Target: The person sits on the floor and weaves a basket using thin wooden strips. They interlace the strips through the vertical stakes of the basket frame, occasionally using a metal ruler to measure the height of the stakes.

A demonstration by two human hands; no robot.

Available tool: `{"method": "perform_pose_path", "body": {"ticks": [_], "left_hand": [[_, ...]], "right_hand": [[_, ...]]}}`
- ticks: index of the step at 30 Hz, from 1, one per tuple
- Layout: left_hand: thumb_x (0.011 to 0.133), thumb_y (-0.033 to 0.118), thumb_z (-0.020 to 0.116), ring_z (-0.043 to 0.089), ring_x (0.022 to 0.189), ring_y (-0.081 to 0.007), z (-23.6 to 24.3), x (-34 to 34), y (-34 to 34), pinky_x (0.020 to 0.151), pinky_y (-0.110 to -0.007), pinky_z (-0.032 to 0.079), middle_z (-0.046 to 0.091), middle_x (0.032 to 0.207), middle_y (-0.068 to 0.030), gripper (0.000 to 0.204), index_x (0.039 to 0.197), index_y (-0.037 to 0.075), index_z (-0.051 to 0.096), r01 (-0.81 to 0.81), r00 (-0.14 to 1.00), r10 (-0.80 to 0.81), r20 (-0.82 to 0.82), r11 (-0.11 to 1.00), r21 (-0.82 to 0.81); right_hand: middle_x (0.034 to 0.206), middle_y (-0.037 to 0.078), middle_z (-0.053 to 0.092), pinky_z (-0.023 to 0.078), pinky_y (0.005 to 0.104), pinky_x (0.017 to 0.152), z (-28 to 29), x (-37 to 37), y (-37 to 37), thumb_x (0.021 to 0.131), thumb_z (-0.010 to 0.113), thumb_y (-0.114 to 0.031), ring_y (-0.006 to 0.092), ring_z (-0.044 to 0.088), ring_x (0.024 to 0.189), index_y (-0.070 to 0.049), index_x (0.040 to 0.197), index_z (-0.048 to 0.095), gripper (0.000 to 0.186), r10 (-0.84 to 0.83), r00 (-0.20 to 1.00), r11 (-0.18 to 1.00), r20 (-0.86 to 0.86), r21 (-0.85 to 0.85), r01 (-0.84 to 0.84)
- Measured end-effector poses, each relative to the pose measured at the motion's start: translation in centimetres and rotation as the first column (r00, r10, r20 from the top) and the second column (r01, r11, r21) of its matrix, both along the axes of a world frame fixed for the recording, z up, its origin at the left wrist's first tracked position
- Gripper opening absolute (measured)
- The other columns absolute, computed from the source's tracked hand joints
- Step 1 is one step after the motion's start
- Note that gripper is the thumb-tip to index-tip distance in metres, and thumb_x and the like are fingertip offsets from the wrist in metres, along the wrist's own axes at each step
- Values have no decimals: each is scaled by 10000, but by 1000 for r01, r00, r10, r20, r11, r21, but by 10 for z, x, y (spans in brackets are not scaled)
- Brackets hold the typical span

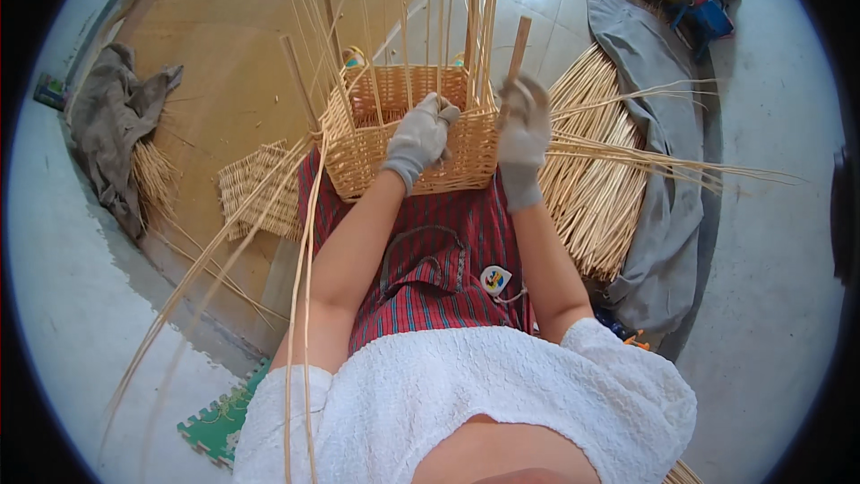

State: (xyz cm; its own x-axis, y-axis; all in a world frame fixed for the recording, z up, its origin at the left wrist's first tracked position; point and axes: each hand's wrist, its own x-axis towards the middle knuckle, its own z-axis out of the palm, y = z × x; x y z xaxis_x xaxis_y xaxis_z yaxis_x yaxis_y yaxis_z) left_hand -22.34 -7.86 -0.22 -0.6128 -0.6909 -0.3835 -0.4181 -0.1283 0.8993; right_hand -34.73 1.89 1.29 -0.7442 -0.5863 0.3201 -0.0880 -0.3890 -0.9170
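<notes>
A half-woven wicker basket (412, 166) rests at my lap, its square wooden corner posts and thin upright rods standing above the walls. My left hand (419, 139), in a grey-white glove, is closed at the top of the near wall, its fingers gripping the weave by an upright rod. At the near right corner is my right hand (524, 134), gloved too, beside a corner post (519, 49); its fingers are smeared by motion. Long wicker rods (645, 159) stick out to the right past that hand. Others (215, 260) trail from the near left corner toward me.
A large bundle of wicker rods (596, 188) lies on grey cloth (663, 242) at the right. On the left are a flat woven panel (260, 188) and another cloth-covered bundle (116, 125). A green foam mat (219, 421) lies lower left; a blue object (705, 18) stands far right.
</notes>
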Motion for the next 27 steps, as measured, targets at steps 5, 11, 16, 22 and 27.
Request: {"method": "perform_pose_path", "body": {"ticks": [5,11,16,22,27], "left_hand": [[1055,310,611,607,463,-173,-18,-16,4,388,-351,495,607,707,-65,252,1019,62,590,-128,990,140,14,941,-312],[1025,225,664,622,512,-168,0,-7,8,423,-348,493,667,880,-110,189,1051,49,599,-194,980,196,-34,980,52],[994,156,705,690,804,-165,-25,22,52,686,-287,571,672,1095,-102,285,1231,42,597,-437,777,276,-566,884,-168],[987,289,743,643,899,-154,-60,143,21,791,-302,544,695,1073,-70,408,1235,-13,627,-532,729,654,-200,359,-767],[959,286,766,645,965,-165,-69,198,-3,840,-322,544,691,1031,-108,448,1248,-38,651,-747,588,648,-484,664,-19]], "right_hand": [[1330,173,605,581,416,893,28,-31,-50,1044,515,-94,285,673,1165,14,1508,412,487,18,676,998,-736,58,37],[1299,113,653,587,326,815,-9,10,66,1034,560,-49,152,689,1049,-56,1485,415,475,-33,998,913,-59,404,54],[1422,179,614,533,435,1038,-17,5,15,957,660,-132,331,652,1236,-191,1643,257,798,342,639,712,-689,634,303],[1373,188,621,533,448,1003,2,32,19,931,666,-200,367,662,1156,-219,1524,490,619,276,777,795,-566,589,147],[1246,99,711,556,413,984,8,171,17,953,656,-220,284,685,1114,-167,1284,713,340,699,366,689,-615,440,-575]]}}
